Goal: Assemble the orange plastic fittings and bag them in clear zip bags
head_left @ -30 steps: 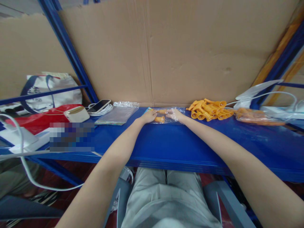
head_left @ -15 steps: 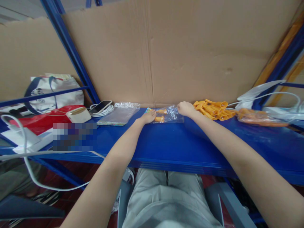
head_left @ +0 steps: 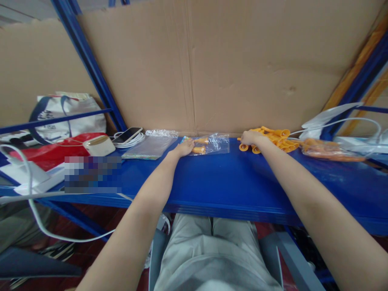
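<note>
My left hand (head_left: 185,148) lies with its fingers stretched out over the left end of a clear plastic bag (head_left: 220,144) on the blue table. Inside the bag are orange plastic pieces (head_left: 199,150), and a bit of coloured print shows beside my fingers. My right hand (head_left: 249,138) is closed at the left edge of a pile of orange, flared plastic pieces (head_left: 280,139). Its fingers curl round orange pieces whose round, cup-like ends (head_left: 243,147) stick out below them. How many it grips is hidden.
Left of the bag lie a stack of clear bags (head_left: 151,146) and a phone (head_left: 129,136) on a coiled white cable. A filled bag of orange pieces (head_left: 332,149) lies at the right. Cardboard (head_left: 236,68) closes off the back, between blue posts (head_left: 91,64).
My right hand has moved right, off the bag's right end and onto the orange pile, where it has closed on pieces. The left hand stays on the bag.
</note>
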A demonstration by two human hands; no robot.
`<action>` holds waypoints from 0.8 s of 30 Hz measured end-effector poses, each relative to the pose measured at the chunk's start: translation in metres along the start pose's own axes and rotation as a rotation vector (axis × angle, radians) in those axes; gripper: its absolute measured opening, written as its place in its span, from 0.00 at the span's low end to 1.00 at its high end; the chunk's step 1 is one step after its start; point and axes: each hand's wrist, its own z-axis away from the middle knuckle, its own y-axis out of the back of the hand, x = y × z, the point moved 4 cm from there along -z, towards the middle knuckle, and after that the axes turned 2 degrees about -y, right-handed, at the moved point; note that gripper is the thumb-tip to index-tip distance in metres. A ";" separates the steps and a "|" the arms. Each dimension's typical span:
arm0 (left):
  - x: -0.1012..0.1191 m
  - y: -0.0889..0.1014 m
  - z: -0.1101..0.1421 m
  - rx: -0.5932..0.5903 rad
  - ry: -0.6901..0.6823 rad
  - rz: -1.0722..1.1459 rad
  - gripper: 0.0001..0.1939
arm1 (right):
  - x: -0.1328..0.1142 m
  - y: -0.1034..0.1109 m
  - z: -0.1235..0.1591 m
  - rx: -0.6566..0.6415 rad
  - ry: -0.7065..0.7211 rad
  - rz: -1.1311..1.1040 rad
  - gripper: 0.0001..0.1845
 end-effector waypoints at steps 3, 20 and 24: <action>0.000 0.000 0.000 0.004 -0.004 0.004 0.29 | -0.003 -0.004 0.002 -0.065 0.048 -0.047 0.18; -0.008 -0.005 -0.009 0.031 -0.046 0.010 0.30 | -0.004 0.009 -0.008 0.375 0.098 -0.396 0.15; -0.007 -0.005 -0.007 0.012 -0.034 -0.012 0.31 | -0.008 0.014 -0.009 0.367 0.174 -0.421 0.17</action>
